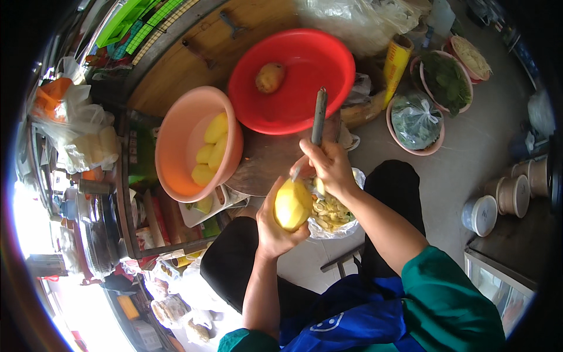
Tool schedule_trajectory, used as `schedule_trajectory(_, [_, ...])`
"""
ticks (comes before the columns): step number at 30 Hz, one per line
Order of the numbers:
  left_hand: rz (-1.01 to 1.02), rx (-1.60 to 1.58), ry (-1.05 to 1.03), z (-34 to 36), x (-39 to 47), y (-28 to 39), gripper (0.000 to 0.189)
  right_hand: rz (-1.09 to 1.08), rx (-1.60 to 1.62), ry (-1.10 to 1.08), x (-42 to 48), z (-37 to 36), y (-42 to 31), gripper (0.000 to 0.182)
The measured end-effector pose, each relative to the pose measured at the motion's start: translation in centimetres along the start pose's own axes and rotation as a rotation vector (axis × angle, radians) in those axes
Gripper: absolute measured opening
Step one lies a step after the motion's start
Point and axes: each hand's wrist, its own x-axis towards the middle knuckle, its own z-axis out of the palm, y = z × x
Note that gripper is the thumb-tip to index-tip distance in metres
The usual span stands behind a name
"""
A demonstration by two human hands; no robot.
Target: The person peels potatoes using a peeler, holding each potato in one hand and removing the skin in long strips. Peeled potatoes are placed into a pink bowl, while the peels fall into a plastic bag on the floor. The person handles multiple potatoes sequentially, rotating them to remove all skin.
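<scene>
My left hand [275, 226] is closed around a peeled yellow potato [292, 206], held over my lap. In my right hand [330, 169] is a peeler with a grey handle [319, 116] pointing up and away from me. Its blade end [296, 173] is at the far tip of the potato; whether it touches the flesh I cannot tell. Below my right hand, a bin lined with clear plastic [341, 231] holds many potato peelings [330, 214]. One unpeeled potato [270, 78] lies in a wide red basin [308, 119]. Several peeled potatoes [216, 127] sit in an orange-pink basin [176, 132].
Both basins rest on a dark round table [264, 163]. A white tray [220, 203] sits beside it at lower left. On the floor at right are bowls of leafy greens [446, 83] and a bagged vegetable [417, 121]. Lidded tubs [480, 215] stand at far right. A shelf [127, 185] flanks the left.
</scene>
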Motion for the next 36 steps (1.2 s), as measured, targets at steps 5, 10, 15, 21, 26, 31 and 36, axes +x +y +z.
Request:
schedule_trajectory(5, [0.045,0.120,0.090,0.2,0.2,-0.1,0.088,-0.243,-0.541,-0.177,-2.0,0.6,-0.1,0.032])
schedule_trajectory(10, [0.189,0.383,0.090,0.1,-0.2,-0.4,0.096,-0.065,-0.138,-0.017,-0.3,0.7,0.7,0.030])
schedule_trajectory(15, [0.306,0.482,0.131,-0.1,-0.2,-0.9,0.100,0.057,-0.089,-0.018,-0.1,0.2,0.3,0.031])
schedule_trajectory(21, [0.416,0.597,0.133,-0.5,-0.5,-1.2,0.107,0.142,-0.141,-0.141,-0.8,0.1,-1.0,0.037])
schedule_trajectory(26, [0.561,0.601,0.133,-0.3,-0.3,-0.9,0.107,0.208,-0.195,-0.065,-0.4,-0.2,-0.7,0.037])
schedule_trajectory(31, [0.553,0.703,0.181,-0.6,-0.1,-1.0,0.101,0.128,-0.106,-0.144,-0.6,-0.1,-0.1,0.033])
schedule_trajectory(36, [0.619,0.720,0.191,-0.5,-0.3,-1.9,0.098,0.178,-0.301,-0.154,-0.7,0.0,0.0,0.032])
